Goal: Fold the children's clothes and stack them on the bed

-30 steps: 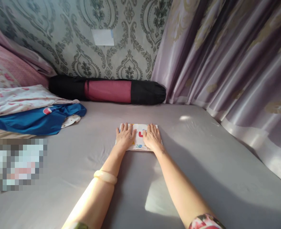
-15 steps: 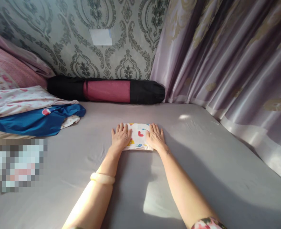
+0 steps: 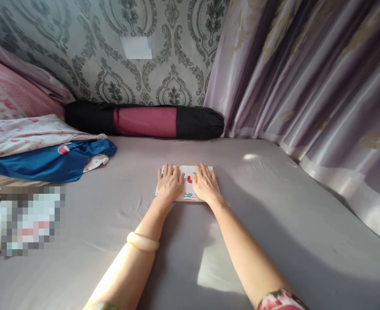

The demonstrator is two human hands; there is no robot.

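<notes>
Bedroom in a home.
Bed [image 3: 273, 224] w/ grey sheet, pillows [image 3: 2, 94], damask wallpaper [image 3: 177, 51], satin curtains [image 3: 306, 77].

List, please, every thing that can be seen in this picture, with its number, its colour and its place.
folded cloth: one, white with coloured print, on the sheet under both hands
sheet: one, grey, covers the bed
rolled bag: one, black and dark red, along the wall
blue garment: one, blue, left, under the floral bedding
floral bedding: one pile, white and pink, left
curtain: one, lilac, right
paper patch: one, white, on the patterned wall
bangle: one, cream, left wrist
left hand: one, flat and open on the cloth
right hand: one, flat and open on the cloth
</notes>
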